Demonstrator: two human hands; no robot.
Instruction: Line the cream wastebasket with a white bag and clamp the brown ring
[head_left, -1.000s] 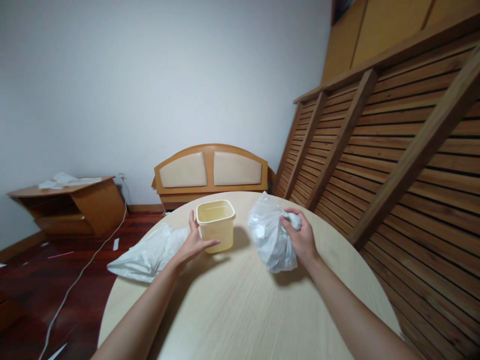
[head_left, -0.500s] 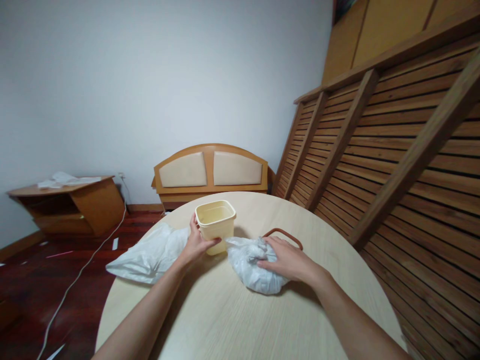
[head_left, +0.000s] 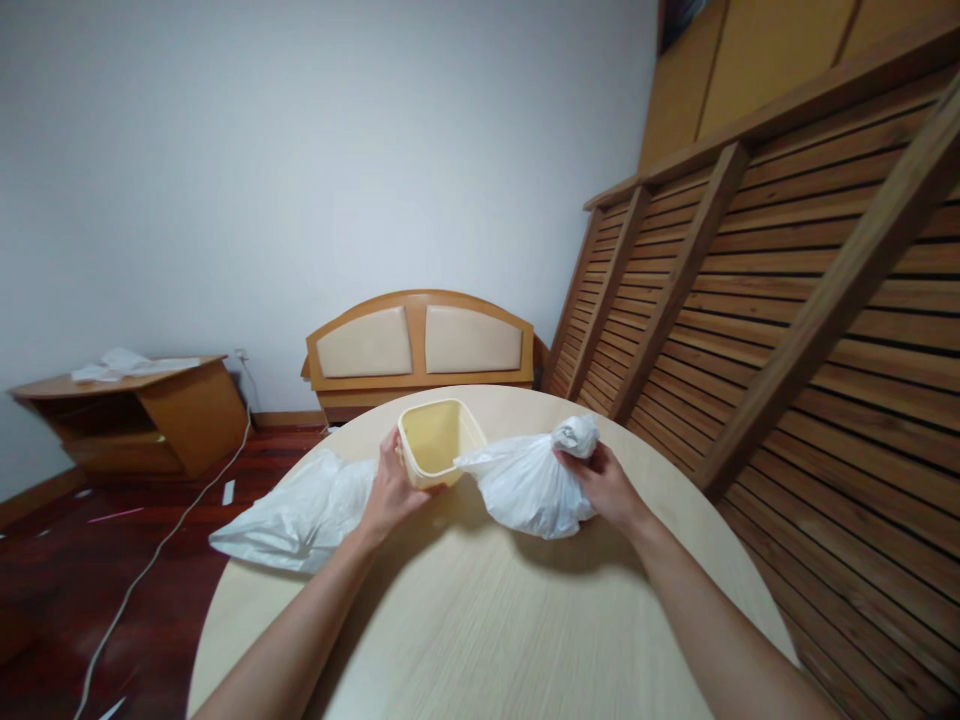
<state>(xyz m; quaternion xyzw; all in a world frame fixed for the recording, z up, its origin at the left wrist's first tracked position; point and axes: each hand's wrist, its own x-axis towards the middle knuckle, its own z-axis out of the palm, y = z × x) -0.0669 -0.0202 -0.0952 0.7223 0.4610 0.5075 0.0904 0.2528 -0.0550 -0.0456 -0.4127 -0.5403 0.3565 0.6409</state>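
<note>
My left hand (head_left: pixel 395 490) grips the left side of a pale yellow tub (head_left: pixel 433 440), which is tilted so that its open mouth faces me. The inside that shows looks bare. My right hand (head_left: pixel 604 482) is closed round the gathered neck of a full white plastic bag (head_left: pixel 529 485), held just above the table. The bag's pointed left corner reaches the tub's rim. A second white bag (head_left: pixel 304 510) lies flat on the table's left side, beside my left wrist.
The round pale wooden table (head_left: pixel 480 620) fills the lower middle. A headboard (head_left: pixel 420 345) stands behind it, a slatted wooden frame (head_left: pixel 750 290) leans at the right, and a low cabinet (head_left: pixel 172 420) is at the left. A white cable (head_left: pixel 161 545) crosses the floor.
My right hand has closed on the bag's neck and lifted it off the table. The tub has tipped toward me and the bag. The brown handle seen behind the bag no longer shows.
</note>
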